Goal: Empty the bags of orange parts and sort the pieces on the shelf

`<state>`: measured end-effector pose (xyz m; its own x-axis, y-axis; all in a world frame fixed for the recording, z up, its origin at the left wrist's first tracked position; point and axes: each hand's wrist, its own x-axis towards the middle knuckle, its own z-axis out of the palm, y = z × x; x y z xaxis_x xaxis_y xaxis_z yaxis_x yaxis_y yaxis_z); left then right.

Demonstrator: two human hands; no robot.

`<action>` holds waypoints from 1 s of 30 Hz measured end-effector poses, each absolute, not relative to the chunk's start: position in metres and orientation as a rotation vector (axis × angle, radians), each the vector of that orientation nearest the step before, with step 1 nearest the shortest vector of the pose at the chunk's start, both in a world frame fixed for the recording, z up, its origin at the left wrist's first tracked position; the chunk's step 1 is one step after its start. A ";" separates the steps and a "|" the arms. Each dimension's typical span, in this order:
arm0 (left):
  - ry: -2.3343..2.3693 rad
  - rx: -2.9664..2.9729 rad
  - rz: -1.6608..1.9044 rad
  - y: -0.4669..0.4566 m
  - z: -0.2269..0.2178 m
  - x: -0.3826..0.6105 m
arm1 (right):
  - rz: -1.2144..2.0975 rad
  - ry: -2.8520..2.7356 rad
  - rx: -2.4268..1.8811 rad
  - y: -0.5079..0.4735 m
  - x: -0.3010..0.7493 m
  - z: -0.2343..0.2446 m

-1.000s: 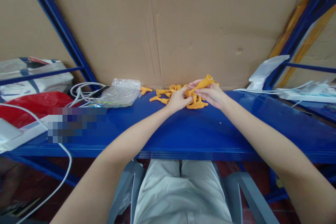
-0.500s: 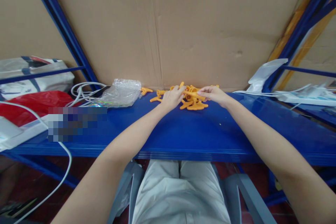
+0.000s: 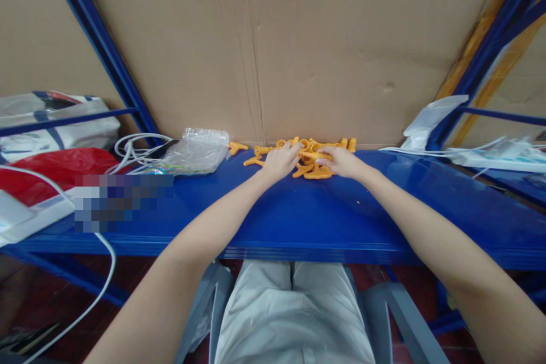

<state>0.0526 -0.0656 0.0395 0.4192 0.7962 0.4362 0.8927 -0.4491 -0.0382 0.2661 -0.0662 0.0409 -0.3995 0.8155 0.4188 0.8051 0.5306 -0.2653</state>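
Note:
An orange-yellow plastic piece with a rod-like end (image 3: 316, 156) lies between my two hands, over a pile of similar pieces. My left hand (image 3: 279, 161) is closed, its fingers curled over an orange plastic piece whose stub (image 3: 295, 140) pokes out past the knuckles. From the other side, my right hand (image 3: 342, 162) pinches the rod-like end with thumb and fingers. Beneath both hands, a flat, wavy-edged orange piece (image 3: 319, 173) rests on the blue table (image 3: 298, 216). Hollow cylindrical ends (image 3: 351, 144) show behind my right hand. My fingers hide how the held pieces meet.
A cardboard panel (image 3: 333, 45) closes off the back. Left of the pile are a loose orange piece (image 3: 238, 148), a clear plastic bag (image 3: 198, 151), white cables (image 3: 136, 151) and a red bag (image 3: 72, 168). White packaging (image 3: 430, 122) stands at the right.
My right hand has shifted slightly down and closed further around the orange piece, uncovering the cylindrical ends behind it. My left hand has hardly moved.

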 end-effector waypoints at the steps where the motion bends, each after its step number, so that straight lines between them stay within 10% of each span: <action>1: -1.475 -2.412 -0.543 -0.065 0.039 0.053 | -0.060 -2.284 -1.325 -0.068 0.266 0.042; 12: -1.443 -2.466 -0.866 -0.055 0.033 0.053 | -0.935 -2.300 -1.265 -0.086 0.259 0.048; 30: -1.450 -2.778 -1.459 -0.038 0.018 0.062 | -1.113 -2.220 -1.185 -0.081 0.262 0.045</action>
